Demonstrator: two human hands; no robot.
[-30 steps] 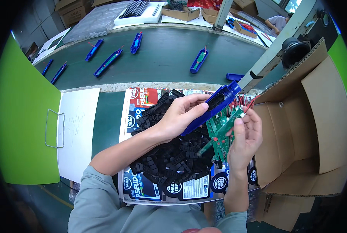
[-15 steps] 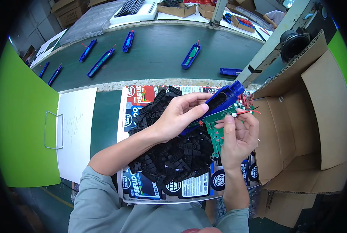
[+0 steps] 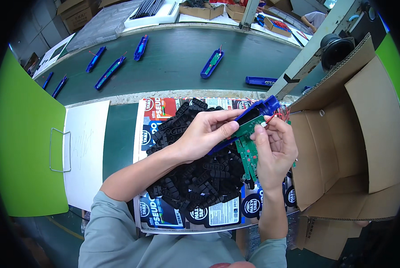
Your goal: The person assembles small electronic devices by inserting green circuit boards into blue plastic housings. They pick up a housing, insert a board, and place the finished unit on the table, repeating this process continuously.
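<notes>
My left hand [image 3: 207, 135] grips a long blue plastic housing [image 3: 267, 106], which slants up to the right over the sheet in front of me. A green circuit board [image 3: 249, 127] lies along the housing's open side; my right hand [image 3: 277, 149] pinches its right end beside a white connector with red wires. My left thumb rests near the board's other end. How far the board sits inside the housing is partly hidden by my fingers. Below it lie several more green boards [image 3: 248, 157]. A heap of black plastic pieces [image 3: 200, 181] spreads beneath my left forearm.
Beyond the printed sheet [image 3: 164, 219] runs a green conveyor belt [image 3: 173, 62] carrying several blue housings [image 3: 212, 64]. An open cardboard box [image 3: 343, 147] stands at right, near a slanted metal post [image 3: 318, 49]. White paper [image 3: 87, 152] and a green panel [image 3: 25, 143] are at left.
My right hand has brought the circuit board closer against the housing, its wired end shifting up and left. The housings on the belt have moved a little to the left.
</notes>
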